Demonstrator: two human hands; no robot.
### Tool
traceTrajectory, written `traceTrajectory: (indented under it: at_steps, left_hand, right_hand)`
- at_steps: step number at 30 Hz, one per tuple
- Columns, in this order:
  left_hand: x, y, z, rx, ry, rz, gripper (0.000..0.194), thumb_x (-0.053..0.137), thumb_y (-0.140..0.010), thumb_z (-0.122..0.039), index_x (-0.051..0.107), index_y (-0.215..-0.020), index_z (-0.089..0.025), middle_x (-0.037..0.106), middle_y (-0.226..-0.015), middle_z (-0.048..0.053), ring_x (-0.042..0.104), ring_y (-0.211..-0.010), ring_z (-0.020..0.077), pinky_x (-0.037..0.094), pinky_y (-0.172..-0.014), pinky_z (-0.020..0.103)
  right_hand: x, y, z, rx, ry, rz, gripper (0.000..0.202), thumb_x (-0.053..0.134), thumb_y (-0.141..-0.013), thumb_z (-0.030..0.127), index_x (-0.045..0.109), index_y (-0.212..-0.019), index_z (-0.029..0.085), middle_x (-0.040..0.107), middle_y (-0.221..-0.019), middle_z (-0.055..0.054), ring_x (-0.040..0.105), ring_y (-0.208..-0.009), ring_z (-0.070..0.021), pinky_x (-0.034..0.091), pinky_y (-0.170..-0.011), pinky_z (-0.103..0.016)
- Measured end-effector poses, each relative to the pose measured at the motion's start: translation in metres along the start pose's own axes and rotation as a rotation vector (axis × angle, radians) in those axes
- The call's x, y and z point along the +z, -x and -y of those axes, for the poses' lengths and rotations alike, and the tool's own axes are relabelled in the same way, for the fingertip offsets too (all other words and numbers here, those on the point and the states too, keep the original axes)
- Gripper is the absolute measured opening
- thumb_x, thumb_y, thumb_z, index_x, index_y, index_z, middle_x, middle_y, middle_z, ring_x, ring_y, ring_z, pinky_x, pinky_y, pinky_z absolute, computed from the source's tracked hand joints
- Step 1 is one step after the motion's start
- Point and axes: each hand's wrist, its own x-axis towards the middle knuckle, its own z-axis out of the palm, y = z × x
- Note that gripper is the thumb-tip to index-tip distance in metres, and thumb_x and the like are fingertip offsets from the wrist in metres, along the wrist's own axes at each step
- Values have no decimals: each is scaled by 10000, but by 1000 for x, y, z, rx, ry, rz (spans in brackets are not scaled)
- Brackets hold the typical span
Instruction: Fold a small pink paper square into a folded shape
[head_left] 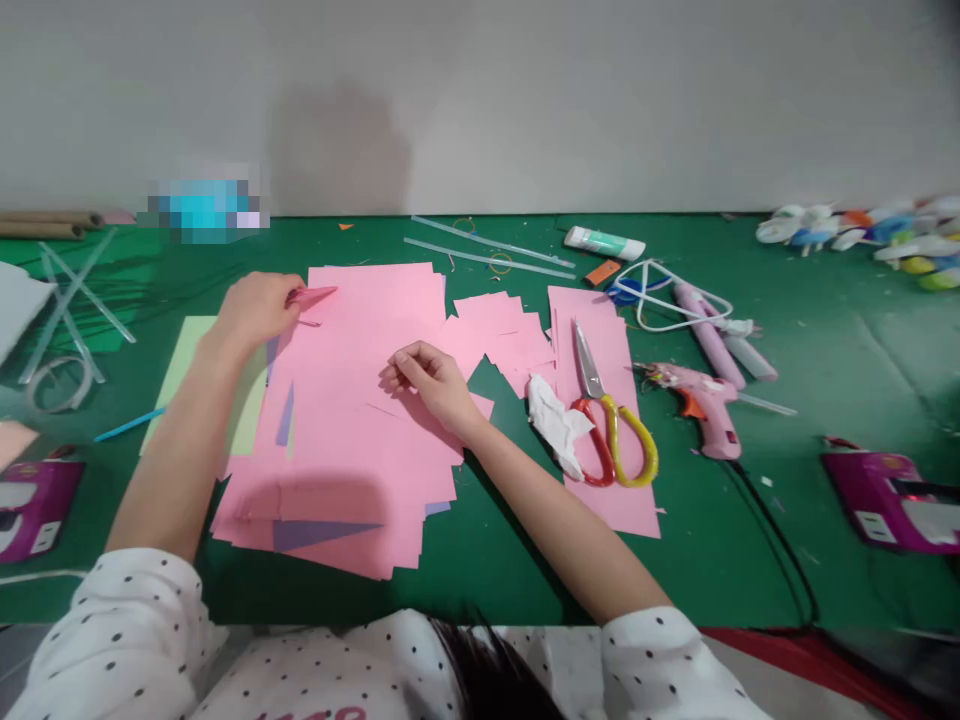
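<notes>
Green counter (750,560) carries a spread stack of pink paper sheets (352,440) at centre; most sheets look flat and unfolded, so the folding seems barely started. Separate pink sheet (622,500) at 3 o'clock holds scissors (607,420), idle. Pink glue gun (701,405) further toward 3 o'clock, untouched. Left hand (255,310), at 10 o'clock of the stack, pinches one folded pink piece (311,296). Right hand (431,380), loosely curled, fingertips on the top sheet, gripping nothing. No legible writing; glue tube (604,242) label unreadable.
</notes>
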Motion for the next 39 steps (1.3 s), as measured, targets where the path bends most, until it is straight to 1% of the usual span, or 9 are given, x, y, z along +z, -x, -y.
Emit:
traceTrajectory:
  at_steps: [5, 14, 17, 22, 27, 30, 32, 34, 39]
  left_hand:
    - [9, 2, -15, 48, -72, -8, 312, 477, -848, -302, 749, -990, -241, 738, -955, 105, 657, -890, 293, 479, -756, 409]
    - [9, 4, -20, 51, 103, 71, 432, 609, -823, -477, 705, -1175, -246, 724, -1152, 88, 635, -1074, 305, 475, -934, 408]
    - [10, 11, -26, 46, 145, -28, 479, 589, -863, -455, 637, -1279, -221, 652, -1302, 106, 568, -1207, 317, 430, -1036, 453]
    - [23, 35, -62, -84, 193, -281, 362, 534, -921, -311, 621, -1265, -243, 578, -1338, 108, 496, -1277, 315, 376, -1111, 516]
    - [36, 69, -98, -90, 565, -213, 295, 593, -885, -300, 659, -1170, -257, 651, -1233, 79, 645, -1035, 236, 518, -994, 455]
    - [42, 83, -109, -134, 955, -35, 323, 695, -821, -345, 661, -1125, -242, 701, -1167, 81, 694, -928, 212, 601, -829, 401]
    - [44, 87, -113, -193, 1136, 7, 312, 740, -790, -344, 665, -1070, -228, 708, -1161, 88, 711, -937, 207, 615, -798, 369]
    - [45, 89, -116, -220, 1230, 13, 325, 780, -759, -334, 669, -1039, -212, 713, -1144, 91, 723, -923, 198, 622, -789, 348]
    - [48, 94, -125, -229, 1320, -23, 307, 684, -862, -399, 648, -1058, -165, 730, -1007, 89, 701, -629, 124, 621, -667, 321]
  right_hand:
    - [0, 0, -2, -14, 2, -4, 387, 692, -819, 589, 617, -844, 210, 710, -760, -23, 654, -658, -123, 554, -640, -287]
    - [0, 0, 0, -16, 19, 4, 380, 680, -828, 585, 610, -845, 213, 703, -772, -28, 646, -664, -125, 551, -653, -298]
    - [1, 2, 0, -39, 57, 4, 357, 639, -859, 575, 601, -847, 221, 696, -765, -26, 640, -667, -132, 547, -671, -310]
    - [11, 18, 3, -350, 437, -55, 141, 582, -919, 370, 636, -927, 240, 695, -906, -61, 631, -796, -178, 537, -795, -376]
    - [5, 21, 18, -503, 838, 25, 205, 521, -920, 265, 652, -1075, 237, 673, -1136, -124, 580, -1142, -280, 448, -1047, -500]
    - [-18, 18, 27, -383, 1100, -33, 488, 662, -839, 325, 572, -1302, 204, 502, -1449, -181, 387, -1401, -378, 308, -1154, -602]
    - [-34, 17, 32, -208, 1247, -6, 840, 811, -699, 410, 464, -1436, 208, 336, -1584, -205, 193, -1494, -480, 203, -1162, -698]
    - [-46, 19, 36, -24, 1332, 26, 1025, 843, -651, 478, 358, -1514, 216, 261, -1622, -223, 137, -1505, -518, 187, -1144, -736]
    - [-51, 23, 41, -11, 1468, 95, 979, 747, -770, 478, 257, -1561, 175, 310, -1600, -226, 242, -1498, -450, 293, -1159, -628]
